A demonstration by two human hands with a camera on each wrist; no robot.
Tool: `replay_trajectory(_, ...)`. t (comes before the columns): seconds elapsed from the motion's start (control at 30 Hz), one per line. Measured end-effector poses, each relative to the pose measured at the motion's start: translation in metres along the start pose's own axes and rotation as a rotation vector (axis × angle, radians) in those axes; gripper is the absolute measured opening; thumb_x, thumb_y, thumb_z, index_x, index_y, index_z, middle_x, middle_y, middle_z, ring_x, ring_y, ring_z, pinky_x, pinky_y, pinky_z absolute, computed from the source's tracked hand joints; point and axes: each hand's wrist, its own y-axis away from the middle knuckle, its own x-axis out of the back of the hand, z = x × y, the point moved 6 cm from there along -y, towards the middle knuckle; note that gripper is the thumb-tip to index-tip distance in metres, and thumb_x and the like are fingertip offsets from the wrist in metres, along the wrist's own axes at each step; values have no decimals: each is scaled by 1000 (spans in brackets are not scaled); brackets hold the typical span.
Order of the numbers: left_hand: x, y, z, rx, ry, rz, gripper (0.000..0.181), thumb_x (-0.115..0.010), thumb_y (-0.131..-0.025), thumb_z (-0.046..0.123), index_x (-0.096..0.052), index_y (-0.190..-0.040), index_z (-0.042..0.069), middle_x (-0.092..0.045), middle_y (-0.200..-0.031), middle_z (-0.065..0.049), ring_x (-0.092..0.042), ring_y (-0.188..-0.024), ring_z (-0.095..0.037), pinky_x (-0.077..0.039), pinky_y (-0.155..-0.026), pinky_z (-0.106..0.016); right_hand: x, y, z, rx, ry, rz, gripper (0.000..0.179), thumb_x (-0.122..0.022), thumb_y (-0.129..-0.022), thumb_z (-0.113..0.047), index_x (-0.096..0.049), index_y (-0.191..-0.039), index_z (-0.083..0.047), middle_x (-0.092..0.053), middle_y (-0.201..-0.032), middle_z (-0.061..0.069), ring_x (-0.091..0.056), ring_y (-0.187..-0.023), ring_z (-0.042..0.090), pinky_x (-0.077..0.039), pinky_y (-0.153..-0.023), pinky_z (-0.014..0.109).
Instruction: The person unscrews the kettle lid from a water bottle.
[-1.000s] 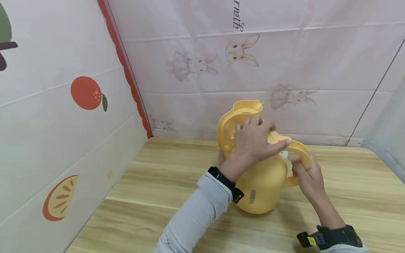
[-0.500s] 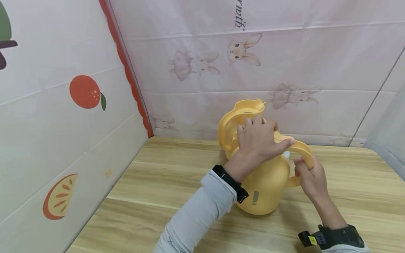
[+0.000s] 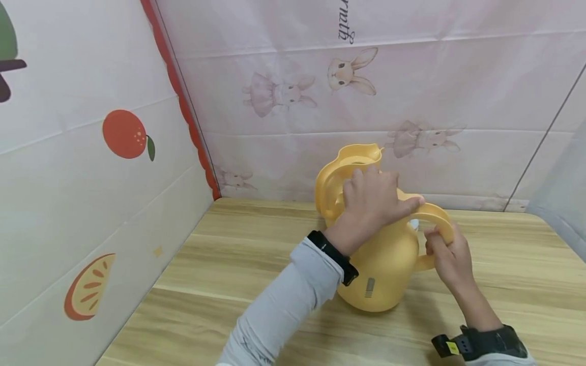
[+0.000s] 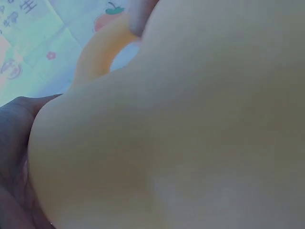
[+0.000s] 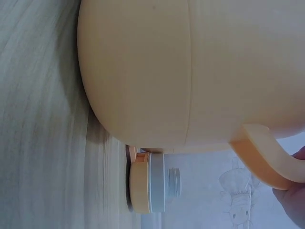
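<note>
A yellow thermal jug [image 3: 386,269] stands on the wooden table, with a grey mark low on its body. My left hand [image 3: 372,201] lies over its top, fingers reaching over the far side and thumb along the start of the handle. In the left wrist view the left hand [image 4: 14,148] curves round the jug's rounded top. On the right, my right hand [image 3: 450,256] grips the jug's handle [image 3: 435,216]. Just behind the jug rises a yellow spouted piece [image 3: 327,178]. Its lower part is hidden, and I cannot tell whether it joins the jug.
Behind the jug, a yellow and pale stopper-like piece [image 5: 150,183] sits on the table [image 5: 43,157]; only a white bit shows in the head view. A rabbit-printed sheet [image 3: 284,46] closes the back, a fruit-printed one [image 3: 59,188] the left side.
The left hand has turned slightly on the jug's top, and its fingers reach a little further over the far side. The right hand keeps its grip on the handle, and the jug stays in place.
</note>
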Motion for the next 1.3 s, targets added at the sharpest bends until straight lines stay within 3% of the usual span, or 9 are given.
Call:
replay_trajectory(0.1,3,-5,-2,-11,17,-16,59,-49,-68,80,-51,-64,21,-42,-65,4,-41,-55,-13,-34,-41,-26,1,0,0,-2,-14,-10,13,-45,-95,-10,-42,-84,-3,-49,-61,5,-47,-57,15,-41,-53,24)
replay_trajectory(0.27,5,-14,-4,26,49,-93,60,-53,-63,81,-51,-64,21,-44,-68,3,-44,-57,-11,-37,-43,-28,3,-1,-1,-3,-33,-11,11,-46,-94,-7,-42,-85,-3,-48,-60,7,-47,-56,15,-41,-53,24)
replay_trajectory(0.57,2,-23,-7,77,-36,-145,57,-48,-68,81,-55,-69,23,-50,-72,2,-47,-62,-14,-36,-48,-31,3,0,-2,10,-51,3,11,-47,-94,-7,-42,-85,-2,-48,-59,6,-48,-55,15,-42,-52,23)
replay_trajectory(0.8,-1,-29,-14,161,-49,-210,58,-47,-68,81,-58,-75,25,-54,-74,3,-49,-64,-15,-38,-50,-31,4,2,-1,4,-43,-18,14,-45,-97,-13,-41,-87,-3,-48,-62,7,-47,-57,16,-41,-50,25)
replay_trajectory(0.97,-1,-29,-18,192,-28,-215,54,-47,-73,77,-59,-72,25,-55,-77,4,-51,-68,-15,-39,-52,-31,3,1,-2,-2,-37,-22,17,-44,-98,-17,-41,-88,-4,-48,-63,8,-47,-57,17,-40,-49,26)
replay_trajectory(1.3,1,-32,-15,173,-68,-183,49,-48,-77,72,-57,-64,26,-54,-69,5,-51,-61,-14,-38,-50,-31,3,2,-2,4,-24,-32,15,-44,-98,-14,-41,-87,-4,-48,-63,7,-47,-58,17,-41,-51,25)
